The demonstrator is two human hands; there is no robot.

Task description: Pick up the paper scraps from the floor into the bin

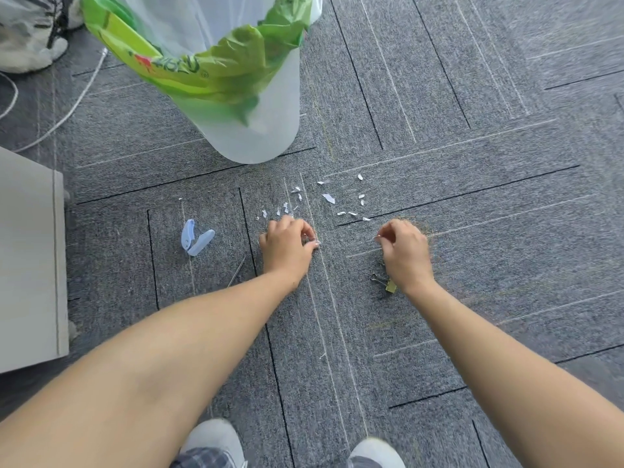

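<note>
Several small white paper scraps lie scattered on the grey carpet, just beyond both hands. My left hand rests low on the carpet with fingers curled; bits of white paper show at its fingertips. My right hand is also curled, pinching a small white scrap at its thumb side. The white bin, lined with a green and clear plastic bag, stands upright farther away, left of the scraps.
A light blue folding tool lies left of my left hand. A gold binder clip sits under my right wrist. A white cabinet is at the left edge, cables behind it. My shoes are at the bottom.
</note>
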